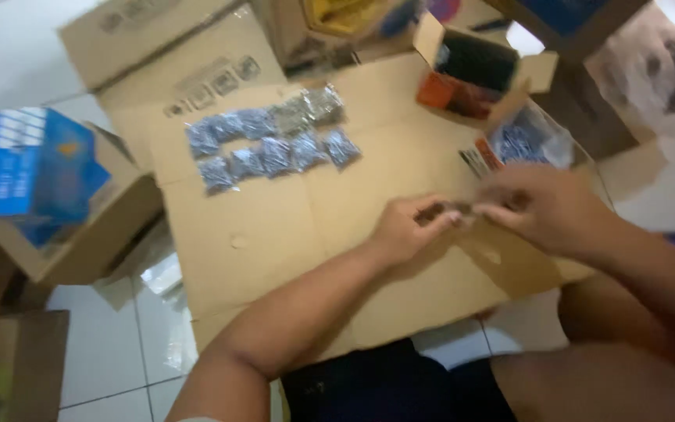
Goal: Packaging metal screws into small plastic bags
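Observation:
Both my hands meet over a flattened sheet of cardboard [275, 227] on the floor. My left hand [412, 227] and my right hand [541, 207] pinch a small clear bag [462, 209] with dark contents between them; the picture is blurred there. Further away on the cardboard lie several small filled bags [271, 141] in two rows. A larger clear bag of small dark parts [525, 141] rests just beyond my right hand.
An open small carton [470, 74] with dark and orange contents stands at the back right. A blue box [33, 168] sits in an open carton on the left. More cartons [166, 39] line the back. White floor tiles [119, 359] show at lower left.

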